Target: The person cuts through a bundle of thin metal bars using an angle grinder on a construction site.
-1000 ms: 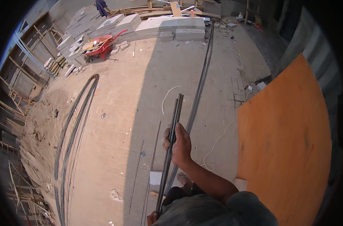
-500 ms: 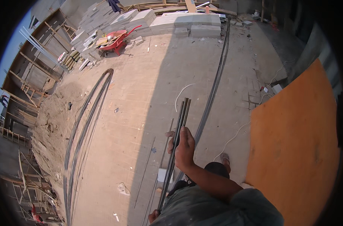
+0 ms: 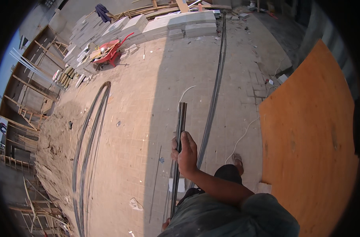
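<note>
Here's the right hand [image 3: 186,156], its grip curled snugly round the dark rods [image 3: 181,120] above the paved floor [image 3: 126,102], the left hand [image 3: 165,225] low beside them, too hidden to tell how far it closes, and good handling looks like even pressure, ends bunched

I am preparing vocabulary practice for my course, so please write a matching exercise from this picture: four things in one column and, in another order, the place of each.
Things
1. Bundle of straight dark metal rods
2. Red metal wheelbarrow
3. Large flat orange board
4. Long dark metal bars bent into a hairpin

Places
A. Along the picture's right side
B. On sunlit ground, beside the soil mound
C. In the right hand
D. By the stacked pale blocks

Pairs: 1-C, 2-D, 3-A, 4-B
</note>
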Demonstrator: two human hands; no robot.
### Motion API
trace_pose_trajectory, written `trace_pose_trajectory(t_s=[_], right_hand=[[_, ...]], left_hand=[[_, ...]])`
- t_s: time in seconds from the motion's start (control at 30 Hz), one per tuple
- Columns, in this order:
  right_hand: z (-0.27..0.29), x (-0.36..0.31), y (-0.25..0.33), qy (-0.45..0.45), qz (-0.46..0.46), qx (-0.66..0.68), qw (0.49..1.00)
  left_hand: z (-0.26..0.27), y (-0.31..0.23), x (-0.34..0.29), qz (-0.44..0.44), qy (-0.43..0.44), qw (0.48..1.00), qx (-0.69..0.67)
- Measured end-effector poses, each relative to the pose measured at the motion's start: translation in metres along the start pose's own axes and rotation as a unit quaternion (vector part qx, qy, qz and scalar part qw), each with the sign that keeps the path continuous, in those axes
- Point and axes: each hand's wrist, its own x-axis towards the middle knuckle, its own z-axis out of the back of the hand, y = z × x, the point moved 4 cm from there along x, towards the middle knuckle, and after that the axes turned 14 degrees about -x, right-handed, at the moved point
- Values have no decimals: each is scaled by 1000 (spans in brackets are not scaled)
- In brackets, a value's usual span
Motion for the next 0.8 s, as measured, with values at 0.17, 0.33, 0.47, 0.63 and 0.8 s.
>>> trace_pose_trajectory(t_s=[0.17,0.33,0.47,0.63,0.8], right_hand=[[14,17,-9,159,-139,69,975],[11,6,-24,192,-226,28,955],[21,17,-21,177,-252,25,951],[17,54,-31,177,-294,34,939],[38,109,-20,133,-262,34,955]], left_hand=[[-4,-2,15,0,7,1000,5],[-12,-3,30,12,1,1000,12],[-29,-16,45,19,4,999,27],[-29,-34,49,31,-23,998,40],[-43,-75,50,33,-23,996,78]])
